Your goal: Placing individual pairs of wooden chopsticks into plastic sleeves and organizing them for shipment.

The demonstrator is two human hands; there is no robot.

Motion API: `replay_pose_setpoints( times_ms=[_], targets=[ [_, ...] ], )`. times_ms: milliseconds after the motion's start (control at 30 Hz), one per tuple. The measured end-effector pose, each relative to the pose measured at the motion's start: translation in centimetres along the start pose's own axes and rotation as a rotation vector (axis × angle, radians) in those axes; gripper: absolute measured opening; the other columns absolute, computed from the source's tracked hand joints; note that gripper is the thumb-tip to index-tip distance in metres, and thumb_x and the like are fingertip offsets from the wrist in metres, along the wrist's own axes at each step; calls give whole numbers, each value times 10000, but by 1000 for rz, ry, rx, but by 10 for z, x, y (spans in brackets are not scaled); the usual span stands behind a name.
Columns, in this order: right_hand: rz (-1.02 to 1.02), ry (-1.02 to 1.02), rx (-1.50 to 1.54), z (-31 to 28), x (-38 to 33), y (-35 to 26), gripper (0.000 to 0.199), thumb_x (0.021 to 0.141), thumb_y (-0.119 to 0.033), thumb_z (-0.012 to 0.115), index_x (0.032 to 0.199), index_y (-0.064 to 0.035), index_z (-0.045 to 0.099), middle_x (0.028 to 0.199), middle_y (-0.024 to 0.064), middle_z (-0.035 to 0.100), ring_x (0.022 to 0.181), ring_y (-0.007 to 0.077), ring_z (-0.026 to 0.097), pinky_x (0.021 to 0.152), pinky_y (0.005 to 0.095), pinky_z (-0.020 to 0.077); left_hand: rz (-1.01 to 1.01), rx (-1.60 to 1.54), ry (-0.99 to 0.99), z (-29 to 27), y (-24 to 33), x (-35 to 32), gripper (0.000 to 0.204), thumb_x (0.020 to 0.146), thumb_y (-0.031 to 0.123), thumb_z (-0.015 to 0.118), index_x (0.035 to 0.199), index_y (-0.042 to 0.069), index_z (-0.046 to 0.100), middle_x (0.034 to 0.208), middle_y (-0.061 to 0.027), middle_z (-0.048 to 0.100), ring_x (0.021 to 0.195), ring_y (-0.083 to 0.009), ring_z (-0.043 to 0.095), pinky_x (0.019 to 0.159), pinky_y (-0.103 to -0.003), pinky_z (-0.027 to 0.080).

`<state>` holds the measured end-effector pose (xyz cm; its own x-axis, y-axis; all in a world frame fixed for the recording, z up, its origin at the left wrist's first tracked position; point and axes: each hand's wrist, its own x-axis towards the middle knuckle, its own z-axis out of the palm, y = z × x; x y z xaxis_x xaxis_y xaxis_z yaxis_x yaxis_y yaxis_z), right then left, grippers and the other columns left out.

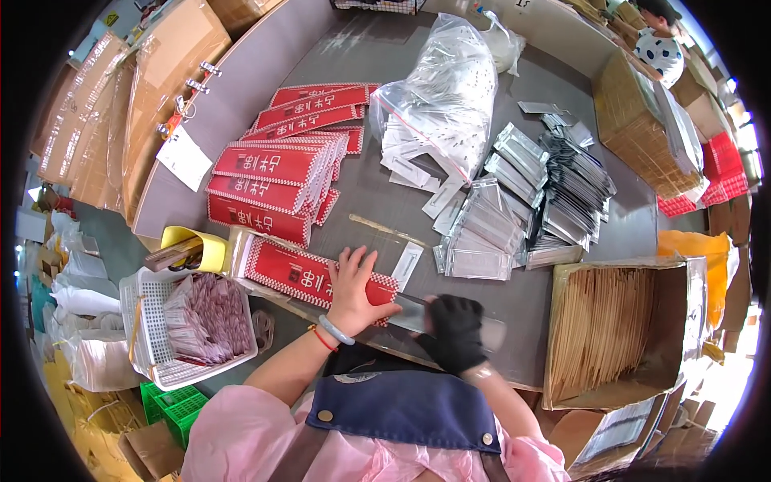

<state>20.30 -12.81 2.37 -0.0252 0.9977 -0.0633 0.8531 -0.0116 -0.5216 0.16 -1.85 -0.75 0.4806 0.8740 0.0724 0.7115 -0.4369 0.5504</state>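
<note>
At the near edge of the surface [514, 297], my left hand [351, 291] presses flat, fingers apart, on a red sleeve [309, 273]; my gloved right hand [455, 331] is clamped on a clear packet [409, 313], feeding it in. Next: push it home squarely. Farther off lie stacked sleeves [269, 181].

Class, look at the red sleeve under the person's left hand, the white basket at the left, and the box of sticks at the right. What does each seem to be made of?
Red sleeve: probably printed paper, matte and flat, with a creased edge. White basket: looks like moulded plastic, given its regular perforated walls. Box: brown cardboard, dull, with torn flaps. The sticks inside look like pale wood or bamboo; which one is unclear.
</note>
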Motion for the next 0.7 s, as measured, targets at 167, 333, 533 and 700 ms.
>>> replay_pose_setpoints(
  times_ms=[167,333,533,700],
  targets=[
    [-78,282,-47,-16,2,10,614,664,-321,824,1180,-93,581,1161,116,605,1079,314,567,948,463,404,82,-3,3,1,8,20,743,626,393,870,1220,50,585,1288,-155,521,1222,-381,453,1015,-544,324],
    [474,812,50,-54,-85,113,263,801,-55,724,1055,-47,657,1028,62,650,964,216,610,874,328,478,41,180,-43,9,18,66,380,643,299,851,900,127,632,992,-54,603,943,-298,558,781,-430,397],
    [842,667,-146,-68,-201,194,333,865,-227,710,1099,3,654,1020,119,671,920,240,635,800,352,504,74,16,-62,9,0,83,189,740,119,761,851,69,616,717,-109,646,681,-305,657,591,-406,488],
    [923,400,-316,-75,-183,183,272,825,-198,660,1029,-20,654,968,158,675,901,323,648,786,388,508,150,-250,145,-10,30,76,343,775,-34,660,1094,92,683,781,-131,624,675,-291,618,608,-377,484]
  ],
)
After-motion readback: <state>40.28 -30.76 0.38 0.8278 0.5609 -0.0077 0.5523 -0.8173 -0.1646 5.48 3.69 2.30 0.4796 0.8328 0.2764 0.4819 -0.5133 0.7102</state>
